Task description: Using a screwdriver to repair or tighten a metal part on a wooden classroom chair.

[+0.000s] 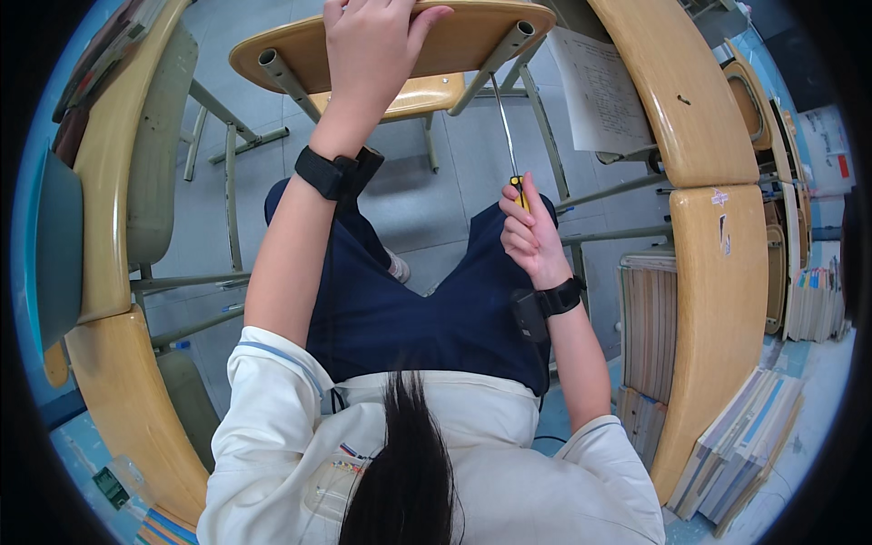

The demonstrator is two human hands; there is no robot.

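My left hand (374, 41) is at the top of the view, gripping the edge of a chair's curved wooden backrest (459, 36). Its thumb lies along the wood, and the upper frame edge cuts off part of the fingers. Two round metal tubes (292, 86) run along the backrest's underside. In my right hand (533, 227) is a screwdriver (505, 127) with a yellow and black handle, its long shaft pointing up toward the right tube. The tip reaches the tube's edge, but I cannot tell whether it touches. The chair's wooden seat (409, 100) shows below the backrest.
Wooden desks (718, 272) with metal legs flank me on the right, and more desktops (113, 182) stand on the left. A printed sheet (599, 91) hangs by the right desk. Stacks of books (649, 318) fill a shelf space; others (740, 445) stand on the floor.
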